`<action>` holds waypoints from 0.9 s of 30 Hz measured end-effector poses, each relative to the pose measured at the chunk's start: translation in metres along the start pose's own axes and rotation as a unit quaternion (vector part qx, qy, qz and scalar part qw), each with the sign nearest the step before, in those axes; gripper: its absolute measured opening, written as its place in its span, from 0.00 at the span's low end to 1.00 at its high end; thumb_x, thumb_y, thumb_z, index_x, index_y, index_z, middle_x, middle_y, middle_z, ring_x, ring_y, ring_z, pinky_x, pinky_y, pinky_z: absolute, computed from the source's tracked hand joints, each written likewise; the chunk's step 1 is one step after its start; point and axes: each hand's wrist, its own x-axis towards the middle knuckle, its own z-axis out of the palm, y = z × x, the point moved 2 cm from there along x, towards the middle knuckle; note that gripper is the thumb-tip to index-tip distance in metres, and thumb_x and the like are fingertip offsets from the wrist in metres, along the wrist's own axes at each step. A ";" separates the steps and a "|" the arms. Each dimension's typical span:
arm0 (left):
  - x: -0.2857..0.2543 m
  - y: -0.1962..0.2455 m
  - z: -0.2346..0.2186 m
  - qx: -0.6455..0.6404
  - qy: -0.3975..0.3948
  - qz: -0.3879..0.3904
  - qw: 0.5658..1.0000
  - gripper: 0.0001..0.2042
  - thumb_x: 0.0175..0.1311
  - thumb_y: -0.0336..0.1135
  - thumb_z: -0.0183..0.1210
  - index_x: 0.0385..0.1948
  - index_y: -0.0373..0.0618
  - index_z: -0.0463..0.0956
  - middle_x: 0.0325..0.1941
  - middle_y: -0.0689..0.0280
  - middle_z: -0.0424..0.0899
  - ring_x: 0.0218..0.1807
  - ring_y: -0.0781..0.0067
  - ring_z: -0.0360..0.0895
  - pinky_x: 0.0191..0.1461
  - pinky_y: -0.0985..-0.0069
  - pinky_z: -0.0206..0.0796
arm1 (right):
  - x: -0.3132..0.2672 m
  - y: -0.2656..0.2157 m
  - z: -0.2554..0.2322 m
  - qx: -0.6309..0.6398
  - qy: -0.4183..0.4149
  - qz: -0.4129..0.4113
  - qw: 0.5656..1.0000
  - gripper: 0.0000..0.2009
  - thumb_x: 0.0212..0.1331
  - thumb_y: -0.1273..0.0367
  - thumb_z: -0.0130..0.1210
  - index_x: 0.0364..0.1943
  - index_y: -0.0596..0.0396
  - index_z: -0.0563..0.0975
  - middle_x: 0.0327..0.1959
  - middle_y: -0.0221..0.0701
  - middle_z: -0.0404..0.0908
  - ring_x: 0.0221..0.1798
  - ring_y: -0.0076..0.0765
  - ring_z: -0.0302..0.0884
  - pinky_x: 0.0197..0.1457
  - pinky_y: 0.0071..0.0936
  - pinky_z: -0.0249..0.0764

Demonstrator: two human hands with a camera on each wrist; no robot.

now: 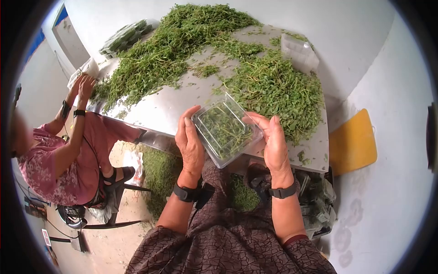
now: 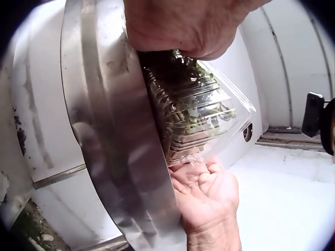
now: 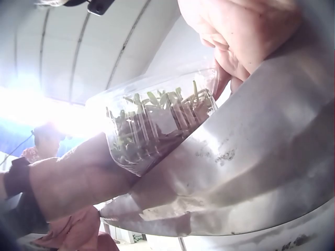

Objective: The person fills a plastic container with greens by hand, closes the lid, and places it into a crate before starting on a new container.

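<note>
In front of my body, at the table's near edge, I hold a clear plastic box [image 1: 239,150] with leafy green stems [image 1: 223,125] inside. A transparent lid lies over the greens. My left hand [image 1: 190,146] grips the box's left side, fingers along its edge. On the opposite side my right hand [image 1: 275,144] holds it, with fingers at the far right edge. The left wrist view shows the box's ribbed wall [image 2: 196,128] between both hands, close beside the metal table edge [image 2: 115,130]. In the right wrist view, greens press against the box's clear side [image 3: 157,123].
Large heaps of greens [image 1: 273,86] cover much of the metal table [image 1: 200,93]. A stack of clear boxes [image 1: 299,52] stands at the back right. A yellow board [image 1: 353,141] leans by the wall. At left, another person [image 1: 59,160] sits handling a white bag [image 1: 84,73].
</note>
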 end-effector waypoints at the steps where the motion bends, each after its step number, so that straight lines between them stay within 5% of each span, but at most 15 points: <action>1: 0.000 -0.001 0.000 -0.001 0.002 0.000 1.000 0.19 0.75 0.41 0.36 0.51 0.37 0.72 0.48 0.64 0.77 0.48 0.78 0.70 0.54 0.79 0.63 | 0.001 0.001 0.000 -0.006 0.003 0.002 1.000 0.37 0.70 0.46 0.22 0.52 0.67 0.75 0.60 0.41 0.70 0.62 0.38 0.66 0.67 0.34 0.57; 12: -0.001 -0.005 -0.003 -0.016 -0.001 -0.024 1.000 0.18 0.75 0.39 0.36 0.49 0.38 0.74 0.45 0.64 0.77 0.46 0.76 0.70 0.53 0.77 0.61 | 0.009 -0.013 0.002 0.040 -0.007 0.052 0.998 0.40 0.65 0.39 0.25 0.58 0.64 0.71 0.55 0.39 0.74 0.58 0.33 0.68 0.64 0.30 0.59; 21: 0.000 -0.001 -0.002 0.008 0.001 0.004 1.000 0.17 0.74 0.37 0.37 0.47 0.37 0.74 0.46 0.62 0.78 0.49 0.71 0.71 0.55 0.75 0.61 | 0.022 -0.002 0.001 0.013 -0.055 0.079 0.995 0.39 0.68 0.42 0.21 0.58 0.65 0.70 0.62 0.44 0.69 0.67 0.39 0.60 0.73 0.34 0.45; 27: -0.001 -0.002 -0.002 0.022 0.002 0.012 1.000 0.18 0.75 0.39 0.35 0.49 0.39 0.74 0.43 0.66 0.77 0.42 0.78 0.68 0.50 0.77 0.61 | 0.023 -0.004 -0.004 0.005 -0.079 0.071 0.994 0.40 0.67 0.41 0.22 0.57 0.65 0.71 0.60 0.44 0.71 0.66 0.38 0.62 0.72 0.34 0.49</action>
